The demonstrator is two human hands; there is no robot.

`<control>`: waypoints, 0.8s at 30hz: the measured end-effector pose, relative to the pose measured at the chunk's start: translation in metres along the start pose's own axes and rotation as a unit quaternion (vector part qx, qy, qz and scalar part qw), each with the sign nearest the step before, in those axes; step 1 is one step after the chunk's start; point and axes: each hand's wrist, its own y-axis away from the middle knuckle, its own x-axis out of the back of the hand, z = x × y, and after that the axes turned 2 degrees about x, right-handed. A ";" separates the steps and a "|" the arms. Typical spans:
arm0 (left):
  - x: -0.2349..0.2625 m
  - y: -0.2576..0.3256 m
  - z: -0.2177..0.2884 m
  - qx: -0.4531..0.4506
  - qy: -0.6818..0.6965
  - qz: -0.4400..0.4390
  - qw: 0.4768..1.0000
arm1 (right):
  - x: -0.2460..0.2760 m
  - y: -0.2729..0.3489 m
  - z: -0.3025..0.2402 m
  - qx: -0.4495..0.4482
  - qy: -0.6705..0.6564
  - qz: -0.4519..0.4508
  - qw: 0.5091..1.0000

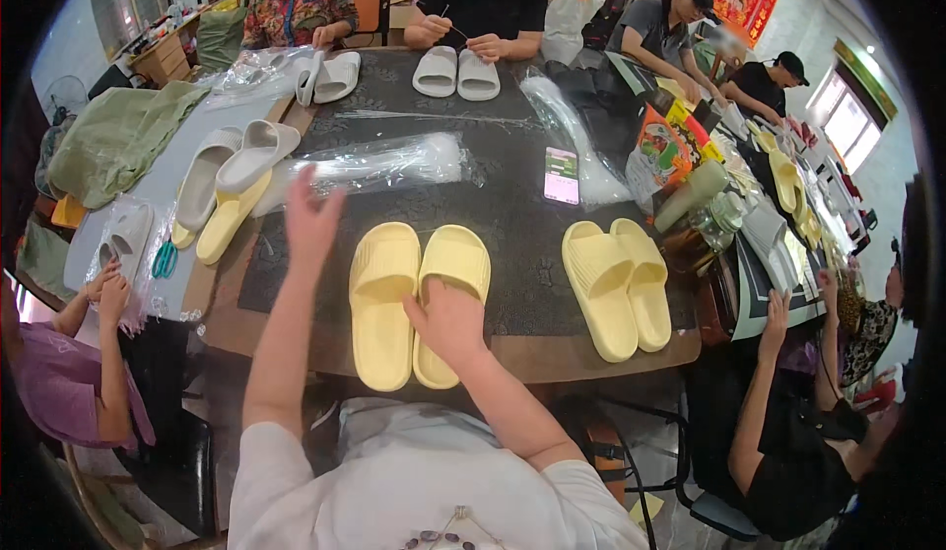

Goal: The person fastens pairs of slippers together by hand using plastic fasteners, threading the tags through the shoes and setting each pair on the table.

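A pair of yellow slide slippers lies side by side in front of me, toes pointing away. My right hand is on the right slipper of that pair. Its fingers reach in under the strap and are partly hidden, while the thumb stays outside toward the left slipper. Beyond and to the left, my left hand is raised, slightly blurred, with fingers apart and nothing in it. It is nearest to a stack of clear plastic bags lying across the table.
Another yellow slipper pair sits at right, near a phone. Grey and yellow slippers are piled at left. Thin ties lie beyond the bags. Across the table a person's hands hold a strand above grey slippers. Jars stand right.
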 end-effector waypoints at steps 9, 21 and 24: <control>0.153 -0.122 -0.090 -0.010 -0.565 0.150 0.811 | 0.003 -0.002 0.000 -0.028 -0.003 -0.033 0.999; 0.187 -0.175 -0.159 0.268 0.019 -0.101 0.958 | 0.003 -0.002 0.001 -0.017 -0.023 -0.010 1.000; 0.182 -0.169 -0.158 0.239 0.044 -0.064 0.968 | 0.003 -0.002 0.002 -0.019 -0.030 -0.011 0.999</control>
